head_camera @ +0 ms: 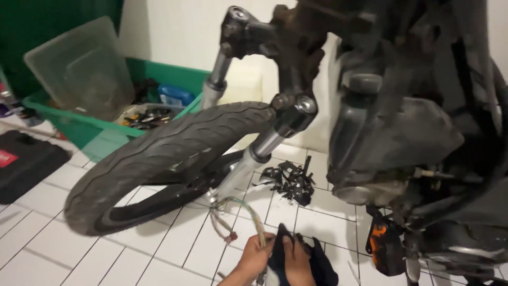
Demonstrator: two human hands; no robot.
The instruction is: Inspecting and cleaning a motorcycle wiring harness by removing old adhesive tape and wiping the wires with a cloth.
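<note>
Low in the head view, my left hand grips the end of a thin bundle of coloured wires that loops up toward the front fork of a stripped motorcycle. Beside it, my right hand is closed on a dark cloth that bunches around the wire end. The front tyre stands turned to the left, held between two silver fork legs. The dark engine and frame fill the right side.
A green plastic crate with tools and a clear lid leaning in it stands at the back left. A black case lies on the white tiled floor at left. Black plastic scraps lie under the fork. An orange and black part hangs low at right.
</note>
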